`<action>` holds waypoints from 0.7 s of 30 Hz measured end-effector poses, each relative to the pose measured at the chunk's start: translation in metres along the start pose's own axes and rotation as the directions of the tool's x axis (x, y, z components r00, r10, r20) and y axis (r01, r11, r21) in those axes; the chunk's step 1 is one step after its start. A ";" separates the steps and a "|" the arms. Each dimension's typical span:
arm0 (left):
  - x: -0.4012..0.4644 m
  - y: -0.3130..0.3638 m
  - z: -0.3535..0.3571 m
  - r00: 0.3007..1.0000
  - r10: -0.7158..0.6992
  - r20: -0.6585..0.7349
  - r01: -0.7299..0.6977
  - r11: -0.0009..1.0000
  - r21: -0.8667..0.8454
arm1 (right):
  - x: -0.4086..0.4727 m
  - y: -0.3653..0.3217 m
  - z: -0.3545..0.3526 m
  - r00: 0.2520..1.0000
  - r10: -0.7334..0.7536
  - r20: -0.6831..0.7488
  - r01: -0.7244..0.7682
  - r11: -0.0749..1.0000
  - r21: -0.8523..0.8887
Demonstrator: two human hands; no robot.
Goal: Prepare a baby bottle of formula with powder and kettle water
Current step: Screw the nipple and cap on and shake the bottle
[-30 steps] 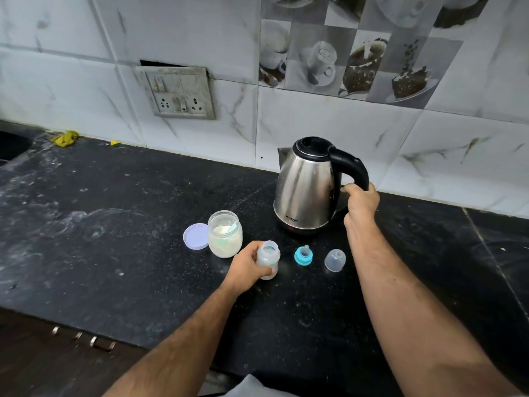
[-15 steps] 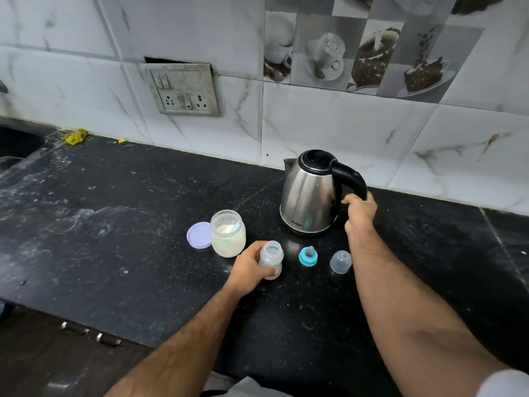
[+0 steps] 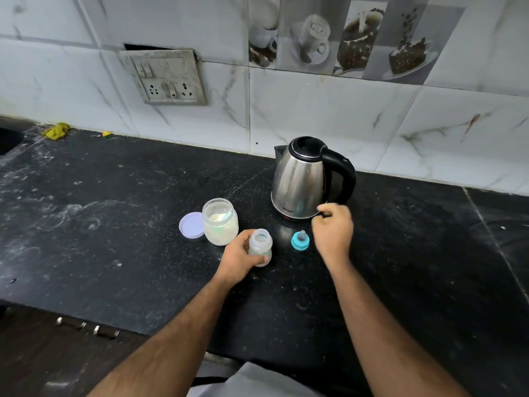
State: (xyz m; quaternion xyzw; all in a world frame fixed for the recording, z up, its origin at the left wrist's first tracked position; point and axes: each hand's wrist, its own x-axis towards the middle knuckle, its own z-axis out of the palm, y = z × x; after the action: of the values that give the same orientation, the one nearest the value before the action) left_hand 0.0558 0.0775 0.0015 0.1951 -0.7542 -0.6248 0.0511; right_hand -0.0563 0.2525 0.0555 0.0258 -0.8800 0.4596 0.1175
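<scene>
Two hands: the left hand [image 3: 239, 257] grips one clear plastic bottle [image 3: 260, 246] standing on the black stone counter [image 3: 114, 239]; the right hand [image 3: 333, 230], loosely curled and empty, has left the handle of the steel kettle [image 3: 300, 181] at 12 o'clock. One teal nipple [image 3: 300, 240] stands between the hands; one open powder jar [image 3: 220, 221] and its round lid [image 3: 191, 225] sit at 10 o'clock.

Left hand [image 3: 239, 260] wraps the open baby bottle [image 3: 260, 247], upright on the black bench [image 3: 114, 239]. Right hand [image 3: 333, 229] hangs loosely curled, empty, just below the steel kettle [image 3: 299, 181] handle. Powder jar [image 3: 220, 221] stands open, its lid [image 3: 191, 225] beside it, blue teat ring [image 3: 300, 240] between the hands.
</scene>
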 end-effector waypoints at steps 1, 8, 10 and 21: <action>-0.002 0.000 0.000 1.000 -0.001 0.003 0.001 1.000 0.002 | -0.009 0.007 0.006 0.990 0.026 0.138 -0.014 0.996 -0.083; -0.021 -0.001 0.001 1.000 -0.016 0.009 0.016 1.000 0.005 | -0.021 0.018 0.039 0.881 0.167 0.443 0.064 0.885 -0.461; -0.026 -0.003 0.001 0.999 -0.021 0.024 0.021 1.000 0.004 | -0.021 0.017 0.044 0.889 0.155 0.431 0.102 0.851 -0.515; -0.037 -0.006 0.012 0.992 0.007 0.126 -0.012 0.999 0.040 | -0.021 0.001 0.009 0.923 0.059 0.379 0.097 0.920 -0.380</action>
State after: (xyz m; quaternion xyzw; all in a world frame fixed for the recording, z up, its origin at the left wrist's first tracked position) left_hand 0.0876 0.1014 -0.0012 0.1527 -0.7696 -0.6200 0.0025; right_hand -0.0377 0.2448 0.0446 0.0998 -0.9594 0.2591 -0.0494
